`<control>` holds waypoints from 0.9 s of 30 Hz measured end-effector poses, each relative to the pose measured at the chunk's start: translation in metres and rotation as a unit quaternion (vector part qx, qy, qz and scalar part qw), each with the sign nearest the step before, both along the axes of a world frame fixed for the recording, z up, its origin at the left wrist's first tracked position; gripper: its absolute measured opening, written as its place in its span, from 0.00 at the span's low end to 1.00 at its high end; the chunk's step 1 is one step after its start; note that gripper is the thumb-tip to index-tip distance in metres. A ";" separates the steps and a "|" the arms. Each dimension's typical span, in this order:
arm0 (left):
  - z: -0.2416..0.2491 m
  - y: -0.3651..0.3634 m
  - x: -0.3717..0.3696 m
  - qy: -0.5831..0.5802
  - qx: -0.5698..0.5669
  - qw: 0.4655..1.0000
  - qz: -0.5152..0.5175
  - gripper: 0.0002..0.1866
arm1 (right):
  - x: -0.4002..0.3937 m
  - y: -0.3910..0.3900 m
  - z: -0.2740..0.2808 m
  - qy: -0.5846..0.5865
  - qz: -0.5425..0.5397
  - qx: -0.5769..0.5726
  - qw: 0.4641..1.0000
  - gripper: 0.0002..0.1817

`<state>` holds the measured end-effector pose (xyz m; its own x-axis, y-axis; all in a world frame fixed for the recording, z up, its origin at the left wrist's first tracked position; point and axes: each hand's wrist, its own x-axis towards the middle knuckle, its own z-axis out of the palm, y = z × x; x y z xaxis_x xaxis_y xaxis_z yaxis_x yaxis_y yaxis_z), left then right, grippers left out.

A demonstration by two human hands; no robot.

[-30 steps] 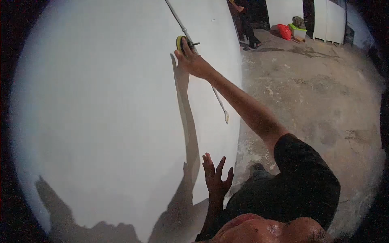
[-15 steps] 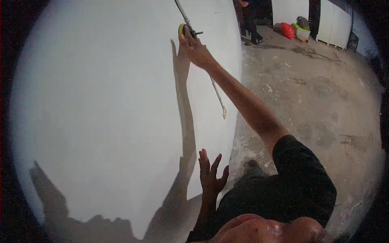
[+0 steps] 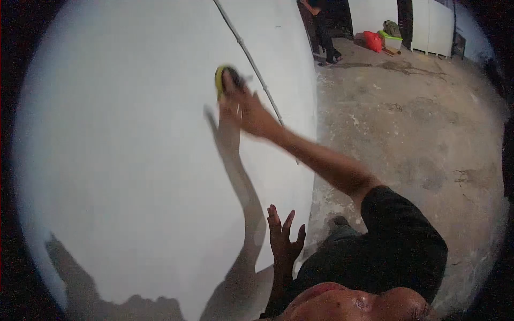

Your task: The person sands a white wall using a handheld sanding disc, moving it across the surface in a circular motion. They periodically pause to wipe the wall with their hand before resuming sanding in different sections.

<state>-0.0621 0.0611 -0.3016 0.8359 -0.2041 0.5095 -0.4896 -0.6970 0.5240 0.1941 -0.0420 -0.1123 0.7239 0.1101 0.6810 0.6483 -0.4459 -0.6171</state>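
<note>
My right hand is stretched out to the white wall, blurred by motion. In its fingers is a round pad with a yellow rim and a dark back, from which a short stem sticks out to the right. The pad's yellow side faces the wall, and my fingers lie over its dark back. Lower down, close to the wall, my left hand is raised with its fingers spread and nothing in them.
A thin grey conduit runs slantwise along the wall, just right of the pad. Bare concrete floor lies to the right. Farther off are a person in dark clothes, a red bag, a lime-rimmed box and white cabinets.
My right hand has brought the pad down and slightly left over the wall, away from the conduit it overlapped. The left hand stays spread, slightly lower and to the right in view.
</note>
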 end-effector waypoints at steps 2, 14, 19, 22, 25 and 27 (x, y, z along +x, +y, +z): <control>0.003 -0.001 -0.001 -0.002 -0.003 1.000 0.004 0.31 | -0.066 0.009 -0.008 -0.045 0.052 -0.085 0.994 0.49; 0.005 0.003 -0.006 -0.006 -0.001 1.000 -0.010 0.33 | -0.041 0.003 -0.001 -0.048 0.035 -0.070 0.996 0.40; 0.004 0.008 -0.006 0.019 -0.008 1.000 -0.010 0.33 | -0.051 0.012 -0.001 -0.050 -0.010 -0.094 0.994 0.45; 0.011 0.006 -0.007 -0.004 -0.013 1.000 -0.022 0.33 | 0.046 -0.014 0.005 -0.024 -0.010 0.005 1.000 0.46; 0.017 0.002 -0.010 -0.001 -0.008 1.000 -0.010 0.33 | 0.042 -0.027 0.013 -0.025 -0.019 -0.023 0.999 0.47; 0.016 0.001 -0.008 0.005 -0.015 1.000 -0.011 0.33 | 0.009 -0.015 0.000 -0.027 0.000 -0.023 0.999 0.47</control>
